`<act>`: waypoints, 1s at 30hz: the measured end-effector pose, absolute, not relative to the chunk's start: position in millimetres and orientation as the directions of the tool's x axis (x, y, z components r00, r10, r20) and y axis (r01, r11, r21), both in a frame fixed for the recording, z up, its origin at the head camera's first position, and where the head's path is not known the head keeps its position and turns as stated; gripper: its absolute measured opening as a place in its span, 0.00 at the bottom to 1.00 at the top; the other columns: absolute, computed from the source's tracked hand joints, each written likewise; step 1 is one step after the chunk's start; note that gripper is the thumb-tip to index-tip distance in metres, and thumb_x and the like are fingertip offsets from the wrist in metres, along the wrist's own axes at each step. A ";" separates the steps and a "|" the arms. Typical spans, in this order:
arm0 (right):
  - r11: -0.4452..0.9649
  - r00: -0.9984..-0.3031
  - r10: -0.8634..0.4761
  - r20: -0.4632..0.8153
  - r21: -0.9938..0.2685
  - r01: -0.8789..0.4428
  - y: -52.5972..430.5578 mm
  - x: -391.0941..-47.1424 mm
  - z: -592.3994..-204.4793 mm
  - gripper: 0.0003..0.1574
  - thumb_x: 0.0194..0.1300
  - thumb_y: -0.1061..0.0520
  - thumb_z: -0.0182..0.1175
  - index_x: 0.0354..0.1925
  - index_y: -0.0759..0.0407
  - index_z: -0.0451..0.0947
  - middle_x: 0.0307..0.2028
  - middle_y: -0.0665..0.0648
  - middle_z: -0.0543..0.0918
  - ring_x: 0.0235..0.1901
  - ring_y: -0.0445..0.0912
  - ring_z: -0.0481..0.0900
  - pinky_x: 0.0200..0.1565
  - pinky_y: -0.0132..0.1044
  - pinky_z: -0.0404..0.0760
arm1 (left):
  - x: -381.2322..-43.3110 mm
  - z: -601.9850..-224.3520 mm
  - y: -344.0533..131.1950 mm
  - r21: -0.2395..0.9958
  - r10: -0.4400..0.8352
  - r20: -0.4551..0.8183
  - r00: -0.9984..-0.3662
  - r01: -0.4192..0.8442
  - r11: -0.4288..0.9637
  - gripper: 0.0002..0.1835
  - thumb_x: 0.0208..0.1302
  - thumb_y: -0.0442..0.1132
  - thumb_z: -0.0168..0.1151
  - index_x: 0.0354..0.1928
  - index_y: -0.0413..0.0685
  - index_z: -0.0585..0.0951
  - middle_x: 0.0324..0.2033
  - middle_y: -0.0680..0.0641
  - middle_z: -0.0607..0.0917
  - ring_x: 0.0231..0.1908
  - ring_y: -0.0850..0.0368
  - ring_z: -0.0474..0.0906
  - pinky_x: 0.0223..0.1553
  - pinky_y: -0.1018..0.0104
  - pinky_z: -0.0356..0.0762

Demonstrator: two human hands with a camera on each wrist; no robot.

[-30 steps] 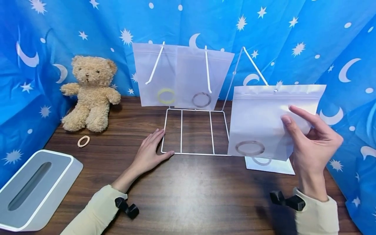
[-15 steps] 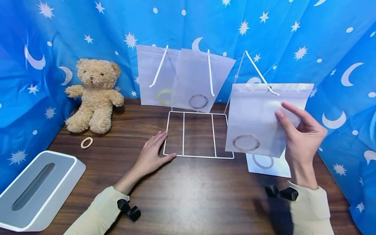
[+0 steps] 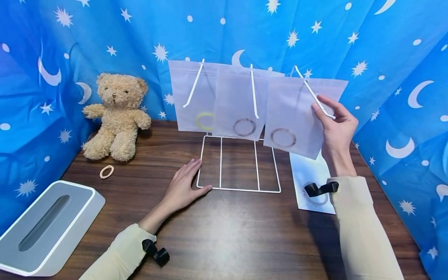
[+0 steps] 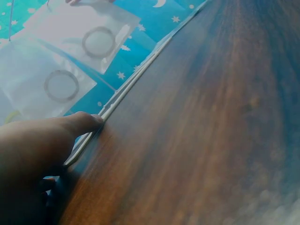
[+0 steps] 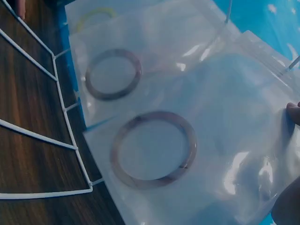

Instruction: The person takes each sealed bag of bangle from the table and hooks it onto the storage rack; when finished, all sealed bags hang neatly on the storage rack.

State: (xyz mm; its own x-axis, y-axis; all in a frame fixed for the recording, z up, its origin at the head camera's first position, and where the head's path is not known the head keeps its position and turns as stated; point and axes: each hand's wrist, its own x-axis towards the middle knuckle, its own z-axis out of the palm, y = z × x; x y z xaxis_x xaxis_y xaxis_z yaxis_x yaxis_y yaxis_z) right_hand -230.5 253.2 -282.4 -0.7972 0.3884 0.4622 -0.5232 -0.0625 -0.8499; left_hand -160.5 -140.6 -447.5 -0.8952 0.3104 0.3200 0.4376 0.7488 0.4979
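A translucent zip bag (image 3: pixel 292 107) with a brownish bangle (image 3: pixel 272 137) inside hangs on the right hook (image 3: pixel 312 93) of a white wire display rack (image 3: pixel 241 189). My right hand (image 3: pixel 338 126) pinches that bag near its right edge, beside the hook's tip. In the right wrist view the bangle (image 5: pixel 193 145) shows through the plastic. My left hand (image 3: pixel 182 188) rests at the front left corner of the rack's base, fingers extended and thumb (image 4: pixel 89 123) on the front wire. A second bag (image 3: pixel 241 97) hangs on the middle hook, and a third (image 3: pixel 190 91), with a yellow bangle, on the left.
Another bag (image 3: pixel 303 171) with a ring lies on the table at right, partly under my right wrist. A teddy bear (image 3: pixel 119 112) sits back left, with a small beige ring (image 3: pixel 106 172) before it. A grey-topped tissue box (image 3: pixel 75 212) stands front left. A starry blue curtain (image 3: pixel 217 35) encloses the table.
My right hand has moved back, up and left, sliding the bag from the hook's tip inward along the right hook. My left hand has stayed on the rack's base.
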 end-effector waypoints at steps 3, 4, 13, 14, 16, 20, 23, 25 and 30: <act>-0.047 -0.806 0.381 0.452 -0.862 -0.505 254.6 -240.2 -279.5 0.24 0.51 0.61 0.76 0.49 0.63 0.85 0.45 0.61 0.84 0.45 0.49 0.79 0.42 0.35 0.78 | -161.1 -448.1 -140.0 0.498 0.315 0.319 -0.894 0.441 0.746 0.48 0.56 0.65 0.66 0.71 0.40 0.66 0.70 0.42 0.66 0.71 0.45 0.55 0.68 0.43 0.51; -0.038 -0.808 0.379 0.451 -0.865 -0.501 255.3 -241.7 -278.7 0.24 0.51 0.61 0.76 0.48 0.63 0.85 0.44 0.60 0.85 0.44 0.47 0.78 0.41 0.34 0.77 | -161.2 -448.1 -139.8 0.500 0.317 0.320 -0.893 0.444 0.744 0.48 0.56 0.65 0.66 0.71 0.40 0.66 0.70 0.42 0.66 0.71 0.45 0.55 0.68 0.43 0.51; 0.059 -0.816 0.329 0.476 -0.873 -0.485 271.4 -220.1 -282.5 0.21 0.59 0.65 0.69 0.51 0.66 0.83 0.51 0.59 0.83 0.54 0.49 0.76 0.54 0.29 0.74 | -161.5 -450.9 -142.1 0.507 0.309 0.313 -0.898 0.433 0.745 0.49 0.56 0.66 0.65 0.71 0.41 0.66 0.70 0.44 0.66 0.72 0.48 0.54 0.69 0.46 0.50; 0.085 -0.815 0.350 0.461 -0.883 -0.463 275.2 -213.9 -285.3 0.21 0.60 0.64 0.69 0.53 0.65 0.82 0.53 0.59 0.82 0.56 0.49 0.76 0.55 0.30 0.74 | -161.8 -450.7 -142.3 0.506 0.308 0.312 -0.899 0.432 0.746 0.49 0.56 0.66 0.65 0.71 0.41 0.66 0.70 0.44 0.66 0.72 0.48 0.54 0.69 0.45 0.50; 0.194 -0.824 0.396 0.406 -0.914 -0.357 284.0 -200.0 -293.7 0.22 0.63 0.60 0.67 0.56 0.61 0.81 0.54 0.58 0.81 0.56 0.47 0.76 0.55 0.29 0.74 | -162.4 -450.1 -142.6 0.505 0.308 0.314 -0.898 0.433 0.747 0.48 0.57 0.66 0.65 0.71 0.42 0.66 0.70 0.44 0.66 0.72 0.48 0.54 0.69 0.45 0.50; 0.558 -0.927 0.337 0.166 -0.828 0.055 306.3 -171.1 -317.1 0.31 0.71 0.45 0.56 0.64 0.62 0.72 0.59 0.65 0.75 0.57 0.55 0.72 0.50 0.41 0.76 | -163.2 -448.5 -141.9 0.501 0.313 0.312 -0.897 0.435 0.748 0.48 0.57 0.66 0.65 0.71 0.42 0.66 0.70 0.45 0.66 0.72 0.47 0.54 0.68 0.44 0.51; 0.798 -0.970 0.232 -0.079 -0.555 0.236 321.4 -157.7 -335.4 0.49 0.71 0.34 0.48 0.68 0.73 0.60 0.61 0.78 0.65 0.59 0.70 0.64 0.50 0.60 0.73 | -162.9 -447.8 -141.6 0.501 0.319 0.307 -0.897 0.437 0.747 0.48 0.57 0.66 0.65 0.71 0.41 0.66 0.70 0.44 0.66 0.72 0.47 0.54 0.68 0.43 0.51; 0.862 -0.957 0.224 -0.185 -0.420 0.283 327.3 -154.6 -345.7 0.57 0.69 0.29 0.48 0.67 0.80 0.55 0.59 0.84 0.61 0.57 0.77 0.59 0.51 0.70 0.66 | -162.6 -448.0 -142.0 0.501 0.318 0.307 -0.897 0.436 0.747 0.48 0.57 0.66 0.65 0.71 0.41 0.66 0.70 0.44 0.66 0.72 0.47 0.54 0.68 0.44 0.51; 0.846 -0.913 0.316 -0.259 -0.359 0.395 332.5 -157.2 -365.1 0.66 0.62 0.28 0.57 0.63 0.86 0.51 0.53 0.87 0.58 0.53 0.78 0.55 0.53 0.71 0.60 | -162.6 -449.6 -142.8 0.499 0.314 0.304 -0.899 0.431 0.752 0.48 0.57 0.66 0.65 0.71 0.41 0.66 0.70 0.44 0.66 0.72 0.48 0.54 0.69 0.45 0.51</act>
State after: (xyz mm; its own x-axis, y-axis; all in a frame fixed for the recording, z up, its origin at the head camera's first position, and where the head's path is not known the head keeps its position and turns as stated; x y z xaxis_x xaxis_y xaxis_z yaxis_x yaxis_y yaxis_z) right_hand -157.2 332.5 -365.1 -0.9126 0.3159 -0.2593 0.3949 0.8455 -0.3594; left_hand -162.6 -142.8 -449.6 -0.8994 0.3138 0.3043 0.4311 0.7519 0.4988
